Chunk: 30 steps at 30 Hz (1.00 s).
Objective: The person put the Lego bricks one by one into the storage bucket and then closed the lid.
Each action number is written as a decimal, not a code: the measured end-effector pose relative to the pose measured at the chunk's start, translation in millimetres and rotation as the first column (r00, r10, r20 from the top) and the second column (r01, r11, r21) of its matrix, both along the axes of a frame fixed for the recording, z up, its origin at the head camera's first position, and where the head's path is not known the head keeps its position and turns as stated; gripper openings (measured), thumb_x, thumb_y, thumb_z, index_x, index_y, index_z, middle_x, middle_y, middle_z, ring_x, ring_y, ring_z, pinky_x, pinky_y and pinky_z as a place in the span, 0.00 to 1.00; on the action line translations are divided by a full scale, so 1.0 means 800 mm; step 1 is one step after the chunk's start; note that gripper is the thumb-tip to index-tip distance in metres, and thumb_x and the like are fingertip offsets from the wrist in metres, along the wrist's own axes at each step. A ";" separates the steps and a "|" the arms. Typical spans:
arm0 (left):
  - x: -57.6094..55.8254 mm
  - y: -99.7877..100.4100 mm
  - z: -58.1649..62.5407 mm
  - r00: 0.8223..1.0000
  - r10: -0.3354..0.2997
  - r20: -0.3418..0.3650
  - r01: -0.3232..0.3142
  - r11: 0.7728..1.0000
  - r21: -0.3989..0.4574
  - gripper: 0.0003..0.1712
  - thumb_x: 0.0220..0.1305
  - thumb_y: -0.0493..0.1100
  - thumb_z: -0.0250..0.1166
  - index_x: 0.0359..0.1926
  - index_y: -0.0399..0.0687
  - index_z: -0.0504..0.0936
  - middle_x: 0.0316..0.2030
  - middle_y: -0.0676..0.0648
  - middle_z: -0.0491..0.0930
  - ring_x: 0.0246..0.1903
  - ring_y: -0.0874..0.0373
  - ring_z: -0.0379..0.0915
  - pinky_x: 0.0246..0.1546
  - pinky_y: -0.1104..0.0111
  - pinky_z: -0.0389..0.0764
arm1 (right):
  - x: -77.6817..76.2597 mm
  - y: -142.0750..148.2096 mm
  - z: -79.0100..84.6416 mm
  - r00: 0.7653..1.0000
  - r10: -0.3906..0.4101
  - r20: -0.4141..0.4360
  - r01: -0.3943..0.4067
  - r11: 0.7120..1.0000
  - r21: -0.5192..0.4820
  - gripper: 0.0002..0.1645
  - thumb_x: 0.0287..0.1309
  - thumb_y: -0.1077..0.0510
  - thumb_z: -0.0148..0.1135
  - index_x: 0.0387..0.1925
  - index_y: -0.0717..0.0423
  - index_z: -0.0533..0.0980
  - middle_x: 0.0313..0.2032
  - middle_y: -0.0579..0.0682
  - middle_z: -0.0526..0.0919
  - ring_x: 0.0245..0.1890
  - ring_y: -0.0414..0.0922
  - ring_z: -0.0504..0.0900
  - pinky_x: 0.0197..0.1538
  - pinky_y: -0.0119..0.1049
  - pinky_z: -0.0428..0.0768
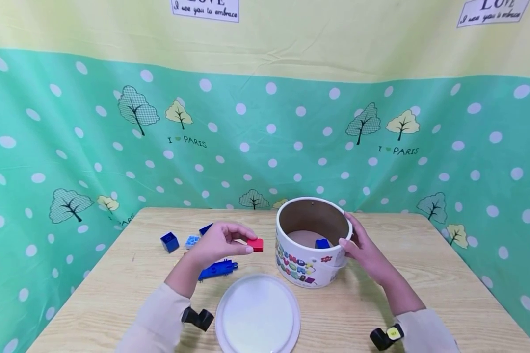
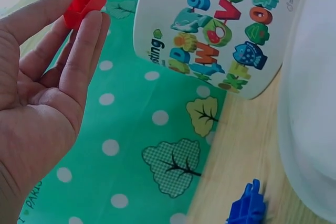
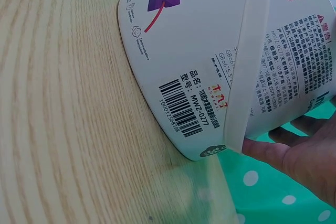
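Note:
My left hand (image 1: pixel 223 241) pinches a red toy brick (image 1: pixel 255 244) between thumb and fingers, just left of the bucket and above the table. In the left wrist view the hollow underside of the red brick (image 2: pixel 86 2) shows. A white printed bucket (image 1: pixel 306 264) stands without its lid on the table. My right hand (image 1: pixel 363 247) grips its right side near the rim, the thumb at the front. Inside the bucket lies a blue brick (image 1: pixel 322 243). The right wrist view has the bucket's label side and white handle strap (image 3: pixel 247 61), with the right hand (image 3: pixel 302 156) beside it.
A round white lid (image 1: pixel 258 314) lies at the table's front. Left of it sit a long blue toy piece (image 1: pixel 218 269), a dark blue brick (image 1: pixel 170 242), a light blue piece (image 1: pixel 192 241) and another blue brick (image 1: pixel 205 229). A dotted green curtain (image 1: pixel 269 142) hangs behind.

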<state>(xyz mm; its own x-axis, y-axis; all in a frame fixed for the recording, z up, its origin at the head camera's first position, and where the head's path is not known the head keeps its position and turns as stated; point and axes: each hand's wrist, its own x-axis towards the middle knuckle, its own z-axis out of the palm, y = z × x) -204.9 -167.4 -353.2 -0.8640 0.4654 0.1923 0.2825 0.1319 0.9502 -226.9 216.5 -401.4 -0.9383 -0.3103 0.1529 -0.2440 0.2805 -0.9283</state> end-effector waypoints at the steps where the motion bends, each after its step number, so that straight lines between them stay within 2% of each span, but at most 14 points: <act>1: -0.002 0.001 0.001 1.000 0.003 -0.002 -0.003 1.000 0.000 0.18 0.55 0.39 0.74 0.45 0.34 0.84 0.43 0.42 0.82 0.41 0.49 0.80 0.41 0.64 0.84 | 0.000 0.000 0.000 1.000 0.001 -0.002 -0.001 1.000 0.002 0.44 0.71 0.50 0.52 0.77 0.38 0.38 0.73 0.66 0.44 0.69 0.69 0.52 0.57 0.60 0.74; 8: -0.013 0.011 0.012 1.000 0.012 -0.009 -0.012 1.000 0.003 0.18 0.56 0.37 0.73 0.47 0.34 0.84 0.43 0.40 0.82 0.41 0.44 0.80 0.39 0.65 0.84 | -0.002 0.001 0.001 1.000 0.007 -0.016 -0.007 1.000 -0.011 0.44 0.72 0.54 0.51 0.77 0.38 0.38 0.73 0.66 0.45 0.69 0.69 0.53 0.57 0.62 0.73; 12: -0.020 0.018 0.019 1.000 0.021 0.011 -0.021 1.000 -0.006 0.18 0.56 0.36 0.73 0.47 0.34 0.84 0.42 0.41 0.83 0.40 0.48 0.81 0.41 0.65 0.84 | -0.002 0.002 -0.001 1.000 0.008 -0.013 -0.008 1.000 -0.011 0.44 0.72 0.55 0.51 0.77 0.38 0.38 0.73 0.67 0.45 0.69 0.69 0.52 0.57 0.63 0.73; 17: -0.030 0.028 0.029 1.000 0.006 0.006 -0.006 1.000 -0.015 0.17 0.55 0.35 0.73 0.46 0.34 0.84 0.40 0.41 0.84 0.39 0.49 0.81 0.42 0.62 0.84 | -0.001 0.002 -0.002 1.000 0.009 -0.019 -0.010 1.000 -0.012 0.44 0.71 0.53 0.51 0.77 0.38 0.39 0.73 0.66 0.46 0.69 0.69 0.53 0.56 0.61 0.74; 22: -0.039 0.038 0.040 1.000 -0.002 0.030 0.003 1.000 -0.020 0.17 0.54 0.33 0.73 0.45 0.32 0.84 0.38 0.42 0.85 0.37 0.51 0.82 0.42 0.61 0.84 | -0.002 0.002 -0.003 1.000 0.015 -0.023 -0.015 1.000 -0.018 0.44 0.72 0.54 0.51 0.77 0.39 0.39 0.73 0.67 0.46 0.69 0.69 0.53 0.56 0.61 0.74; 30: -0.056 0.049 0.051 1.000 -0.009 0.022 0.010 0.999 -0.035 0.16 0.53 0.33 0.73 0.45 0.34 0.84 0.39 0.41 0.85 0.39 0.49 0.82 0.44 0.60 0.83 | -0.001 0.001 -0.004 0.999 0.017 -0.031 -0.018 1.000 -0.015 0.43 0.72 0.55 0.51 0.77 0.39 0.39 0.73 0.67 0.46 0.69 0.69 0.54 0.56 0.61 0.74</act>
<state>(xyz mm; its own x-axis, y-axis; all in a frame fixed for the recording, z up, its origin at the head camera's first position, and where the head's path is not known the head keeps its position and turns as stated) -249.5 -128.4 -312.8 -0.8632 0.4797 0.1573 0.2635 0.1624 0.9509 -228.1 217.5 -404.5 -0.9274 -0.3242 0.1867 -0.2776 0.2619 -0.9243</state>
